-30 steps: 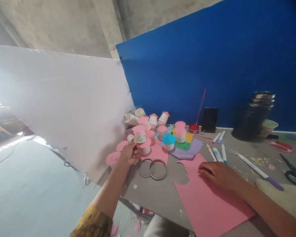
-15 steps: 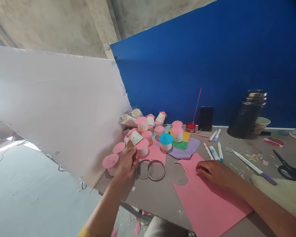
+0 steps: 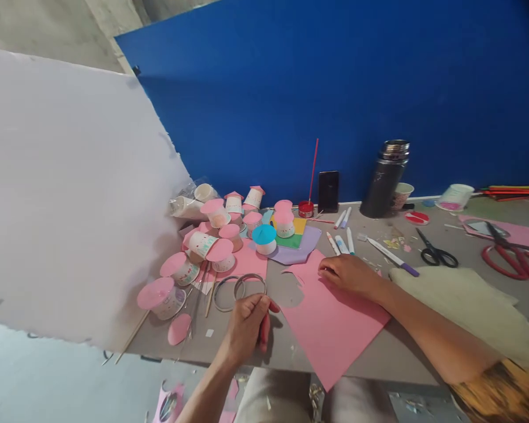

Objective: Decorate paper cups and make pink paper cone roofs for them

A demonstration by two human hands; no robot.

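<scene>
Pink paper sheet (image 3: 335, 320): flat on the counter (image 3: 374, 355), curved cut-outs along its left edge. I judge it light, pliable and easily torn at the narrow strip; best held by its broad middle.
Grey ring (image 3: 265, 285): just left of the sheet, overlapping a second grey ring (image 3: 215, 294) in my view. I judge it light and stiff, best taken by the rim.
Left hand (image 3: 249, 320): forearm reaching up from the bottom edge, fingers bent at the ring's near side; whether they grip it, I cannot tell.
Right hand (image 3: 346, 273): palm down on the sheet, forearm slanting in from the right, fingers loosely curled; any pinch underneath, I cannot tell.
</scene>
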